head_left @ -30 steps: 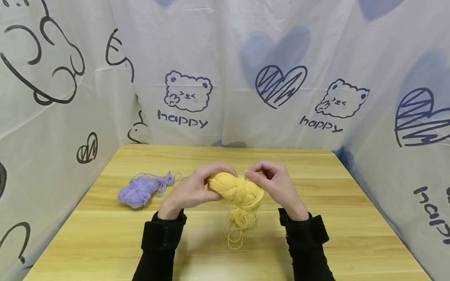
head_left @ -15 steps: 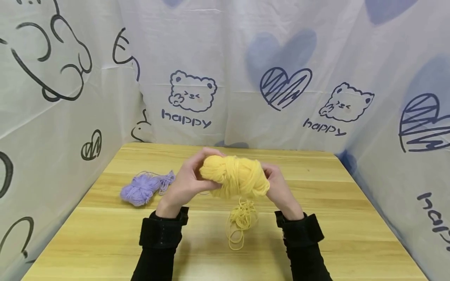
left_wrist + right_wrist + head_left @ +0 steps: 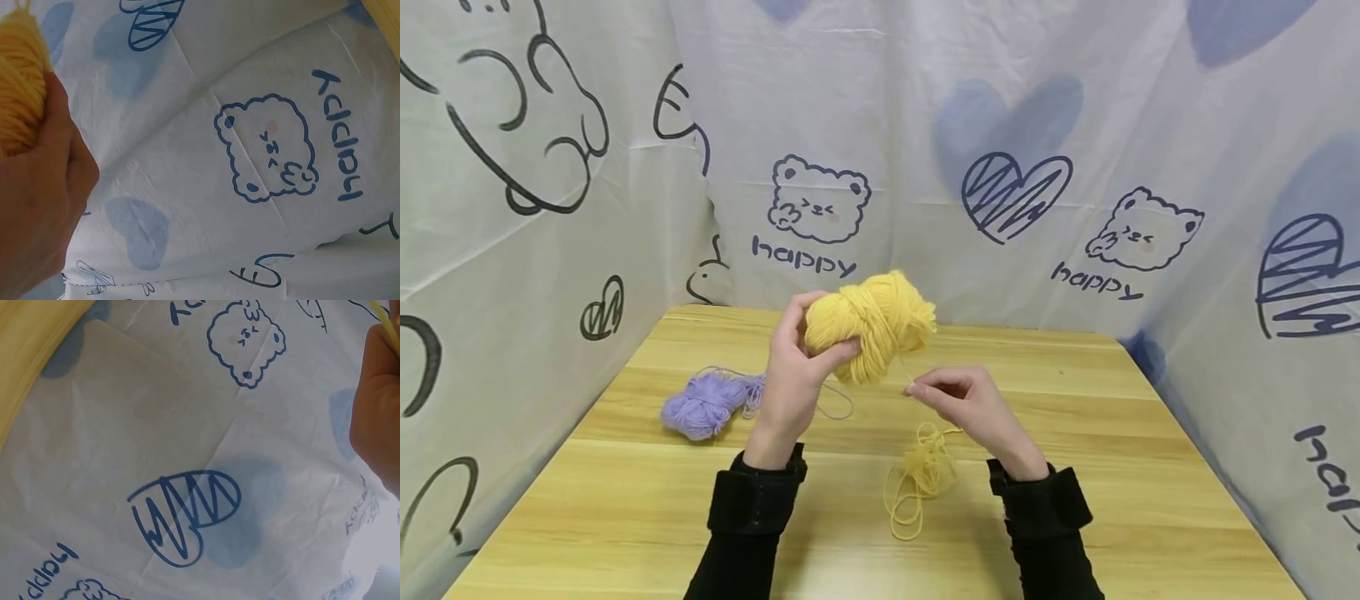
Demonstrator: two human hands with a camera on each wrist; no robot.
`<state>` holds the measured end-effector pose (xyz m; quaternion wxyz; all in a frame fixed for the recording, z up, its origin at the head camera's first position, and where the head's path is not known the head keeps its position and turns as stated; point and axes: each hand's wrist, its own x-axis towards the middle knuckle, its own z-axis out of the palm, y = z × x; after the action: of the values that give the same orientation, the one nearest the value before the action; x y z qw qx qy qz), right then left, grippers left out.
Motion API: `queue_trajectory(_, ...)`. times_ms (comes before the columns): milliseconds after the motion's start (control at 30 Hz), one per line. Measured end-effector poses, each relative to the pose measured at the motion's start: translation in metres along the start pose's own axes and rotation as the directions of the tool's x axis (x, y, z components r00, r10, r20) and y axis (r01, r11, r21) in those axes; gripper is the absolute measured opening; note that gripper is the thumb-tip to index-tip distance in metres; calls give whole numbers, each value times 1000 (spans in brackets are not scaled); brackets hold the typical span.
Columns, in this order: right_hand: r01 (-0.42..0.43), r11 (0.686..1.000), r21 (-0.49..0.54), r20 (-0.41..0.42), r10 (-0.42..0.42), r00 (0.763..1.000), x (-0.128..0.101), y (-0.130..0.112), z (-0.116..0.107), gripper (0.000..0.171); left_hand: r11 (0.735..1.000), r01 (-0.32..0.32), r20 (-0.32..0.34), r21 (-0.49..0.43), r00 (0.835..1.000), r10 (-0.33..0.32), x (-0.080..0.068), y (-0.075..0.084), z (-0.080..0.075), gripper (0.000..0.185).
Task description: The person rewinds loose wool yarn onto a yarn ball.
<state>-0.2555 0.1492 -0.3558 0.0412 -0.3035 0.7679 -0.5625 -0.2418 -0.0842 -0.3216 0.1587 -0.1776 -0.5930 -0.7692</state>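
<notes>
Clamped the fingers of the left hand [image 3: 792, 367] round a plump oval skein of yellow yarn [image 3: 871, 327], above the wooden counter [image 3: 1120, 500]. Pinched a thin yellow strand [image 3: 909, 375] at four o'clock, in the fingers of the right hand [image 3: 977, 407]. Had a soft lilac yarn skein [image 3: 702, 407] at eight o'clock, a loose yellow yarn tangle [image 3: 927, 469] at five.

White sheets [image 3: 910, 108] printed with hearts [image 3: 1017, 197] and bears [image 3: 819, 200] hang behind a wood-grained table [image 3: 625, 517]

A yellow skein [image 3: 876, 321] hides the far fingertips of the left hand [image 3: 792, 371]; the right wrist view's edge cuts off the right hand [image 3: 379, 412].
</notes>
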Motion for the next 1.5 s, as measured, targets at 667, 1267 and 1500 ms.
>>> queue_trajectory(667, 195, 978, -73, -184, -205, 961, -17, -22, -7, 7, 831, -273, 450, 485, 892, 31, -4, -14, 8, 57)
queue_trajectory(1267, 195, 980, -29, -220, -196, 955, -15, -17, -11, 7, 962, -190, 670, 198, 743, 9, -5, -5, 1, 51)
queue_trajectory(1500, 145, 989, 42, -213, -132, 968, -7, -11, -6, 12, 999, 28, 603, 30, 797, -41, -10, 3, -2, 54)
